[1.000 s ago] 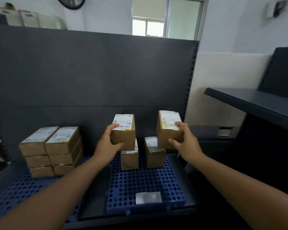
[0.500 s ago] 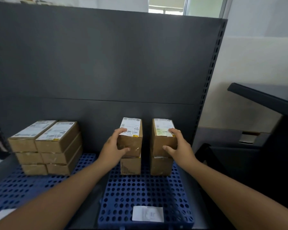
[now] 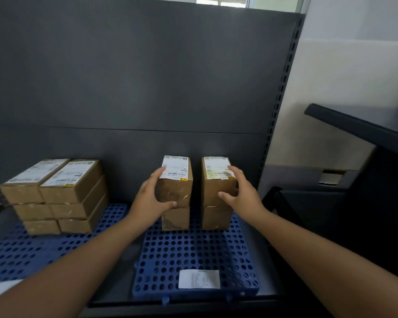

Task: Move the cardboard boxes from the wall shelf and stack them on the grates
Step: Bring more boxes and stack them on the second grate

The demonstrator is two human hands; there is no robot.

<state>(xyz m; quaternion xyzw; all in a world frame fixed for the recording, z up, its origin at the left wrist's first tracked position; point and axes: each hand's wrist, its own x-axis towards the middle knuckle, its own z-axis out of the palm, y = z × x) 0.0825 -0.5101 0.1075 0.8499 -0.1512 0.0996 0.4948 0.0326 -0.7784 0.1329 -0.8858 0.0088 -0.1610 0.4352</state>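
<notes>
Both top boxes now sit squarely on the lower boxes, no longer tilted. The left hand (image 3: 152, 198) grasps the left top box (image 3: 175, 180), thumb beneath its front; the right hand (image 3: 241, 191) seemingly still grips the right top box (image 3: 217, 180).

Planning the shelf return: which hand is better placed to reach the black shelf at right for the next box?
Right. The right hand rests on the right stack's top box, nearest the black shelf. The left hand holds the left top box, farther away.

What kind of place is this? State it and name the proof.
Probably a stockroom or warehouse: brown cardboard boxes with white shipping labels stacked on blue perforated plastic grates, against dark grey metal shelving with a slotted upright.
</notes>
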